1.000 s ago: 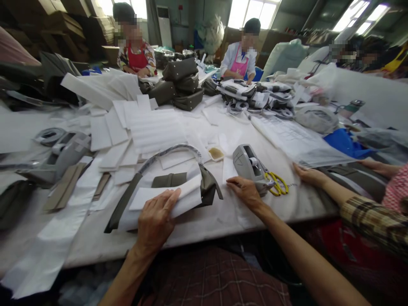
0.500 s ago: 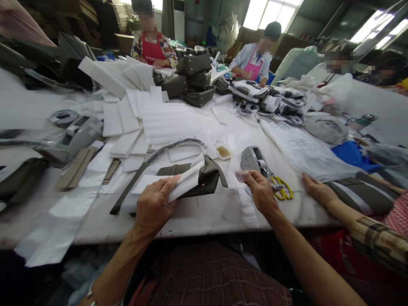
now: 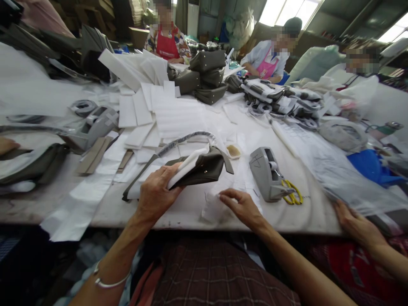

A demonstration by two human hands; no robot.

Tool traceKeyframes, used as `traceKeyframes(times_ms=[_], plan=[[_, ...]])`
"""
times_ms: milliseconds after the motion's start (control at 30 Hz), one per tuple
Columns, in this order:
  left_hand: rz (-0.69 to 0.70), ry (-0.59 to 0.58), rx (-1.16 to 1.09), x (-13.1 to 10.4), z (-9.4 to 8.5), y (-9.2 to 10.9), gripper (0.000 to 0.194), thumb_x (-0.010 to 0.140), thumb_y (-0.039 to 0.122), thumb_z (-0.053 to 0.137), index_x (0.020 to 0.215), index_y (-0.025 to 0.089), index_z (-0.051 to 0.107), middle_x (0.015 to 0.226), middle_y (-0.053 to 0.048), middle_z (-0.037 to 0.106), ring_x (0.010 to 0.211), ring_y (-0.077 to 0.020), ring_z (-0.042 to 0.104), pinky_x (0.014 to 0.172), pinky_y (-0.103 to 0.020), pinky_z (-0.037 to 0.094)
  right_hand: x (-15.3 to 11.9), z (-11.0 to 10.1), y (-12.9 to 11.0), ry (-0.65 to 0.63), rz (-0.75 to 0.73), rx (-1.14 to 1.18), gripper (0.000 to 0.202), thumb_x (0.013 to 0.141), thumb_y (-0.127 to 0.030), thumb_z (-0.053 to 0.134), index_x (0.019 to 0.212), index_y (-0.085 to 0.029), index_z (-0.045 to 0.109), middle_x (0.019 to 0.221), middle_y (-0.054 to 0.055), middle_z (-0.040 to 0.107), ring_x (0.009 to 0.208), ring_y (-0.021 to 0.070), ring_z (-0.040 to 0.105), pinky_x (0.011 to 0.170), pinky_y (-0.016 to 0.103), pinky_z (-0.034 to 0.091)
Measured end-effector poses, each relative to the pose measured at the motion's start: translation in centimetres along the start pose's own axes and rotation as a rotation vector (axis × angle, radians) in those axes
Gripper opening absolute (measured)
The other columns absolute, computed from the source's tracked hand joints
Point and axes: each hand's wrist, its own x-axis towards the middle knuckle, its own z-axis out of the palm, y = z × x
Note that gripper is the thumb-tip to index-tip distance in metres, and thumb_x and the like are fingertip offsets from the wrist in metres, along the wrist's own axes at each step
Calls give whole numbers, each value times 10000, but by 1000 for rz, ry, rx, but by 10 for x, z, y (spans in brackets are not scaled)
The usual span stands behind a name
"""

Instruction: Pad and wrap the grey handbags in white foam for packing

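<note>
A dark olive handbag [image 3: 208,167] is tilted up off the table, with white foam sheet against its side. My left hand [image 3: 158,190] is closed around the bag and foam near the bag's left end. The bag's long strap [image 3: 185,137], wrapped in clear film, arches behind it. My right hand [image 3: 241,207] is low, right of the bag, with thumb and fingers pinched on a thin, whitish translucent sheet [image 3: 211,207]. A grey tape dispenser [image 3: 262,170] stands beyond that hand, with yellow-handled scissors [image 3: 296,193] at its right side.
White foam pieces [image 3: 174,117] and stacked olive bags [image 3: 208,76] occupy the far side. A small dish [image 3: 233,151] sits behind the bag. To the right, a co-worker's hand [image 3: 358,223] touches a large plastic bag [image 3: 321,163]. Another person's hand [image 3: 8,145] is at far left.
My right hand has moved left and nearer to me, away from the tape dispenser. A wider stretch of the thin sheet now shows. My left hand still grips the bag. The view has swung slightly left.
</note>
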Motion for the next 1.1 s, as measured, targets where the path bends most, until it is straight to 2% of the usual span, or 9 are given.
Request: traceKeyframes(times_ms=[67, 167, 300, 500, 600, 767, 900, 1000, 1100], plan=[[11, 11, 2, -1, 1, 0, 411, 876, 276, 605, 1282, 229, 561, 1150, -51, 693, 1019, -225, 665, 889, -328, 505, 14, -8, 21, 248, 1, -156, 381, 916, -470, 557, 1102, -181, 720, 1152, 125, 724, 1100, 276, 655, 1001, 435, 480], [9, 25, -5, -2, 2, -2, 434, 866, 265, 630, 1293, 236, 556, 1141, -45, 692, 1017, -226, 666, 878, -321, 504, 29, -4, 51, 307, -16, -394, 504, 939, -491, 502, 1286, -145, 621, 1370, 196, 594, 1320, 338, 511, 1122, 567, 346], [7, 41, -26, -1, 0, -5, 460, 856, 274, 649, 1304, 244, 549, 1145, -43, 689, 1026, -229, 666, 884, -322, 503, 26, 25, 60, 147, -192, -620, 566, 970, -482, 469, 1396, -113, 518, 1504, 213, 448, 1438, 341, 356, 1166, 602, 261], [-1, 32, -17, 0, 0, -4, 433, 872, 294, 643, 1291, 241, 549, 1160, -50, 689, 1036, -232, 664, 902, -338, 505, 14, 50, 31, -220, -490, -712, 814, 899, -606, 561, 1521, -130, 340, 1591, 173, 313, 1493, 298, 242, 1218, 528, 205], [38, 24, 6, -4, 3, -2, 442, 872, 261, 644, 1300, 230, 540, 1147, -58, 692, 1032, -234, 662, 884, -343, 505, 26, 40, 21, -280, -520, -703, 794, 894, -620, 562, 1509, -158, 365, 1555, 164, 391, 1463, 302, 309, 1207, 540, 218], [170, -62, 92, -21, 16, 0, 489, 849, 158, 604, 1329, 218, 530, 1194, -81, 680, 1072, -260, 639, 892, -387, 493, 36, 18, 27, -227, -540, -640, 474, 911, -458, 613, 1288, -170, 603, 1320, 156, 625, 1248, 306, 555, 1075, 483, 430], [298, -138, 138, -36, 32, 3, 564, 800, 26, 479, 1336, 189, 543, 1212, -99, 671, 1140, -268, 611, 929, -411, 480, 3, 11, 45, -138, -707, -581, 233, 914, -331, 607, 1073, -187, 697, 1049, 120, 725, 1015, 278, 669, 906, 424, 544], [365, -129, 182, -44, 41, 3, 512, 862, 38, 433, 1341, 177, 551, 1220, -107, 664, 1175, -268, 589, 946, -410, 469, -27, 0, 47, -91, -843, -496, 204, 926, -209, 576, 1096, -171, 683, 984, 102, 738, 907, 228, 692, 820, 362, 565], [436, -119, 241, -51, 46, 3, 416, 950, 109, 413, 1328, 183, 571, 1236, -104, 657, 1192, -268, 574, 946, -398, 460, -43, -18, 30, 55, -793, -411, 210, 907, -125, 587, 1094, -173, 669, 941, 81, 739, 810, 176, 692, 729, 292, 553]])
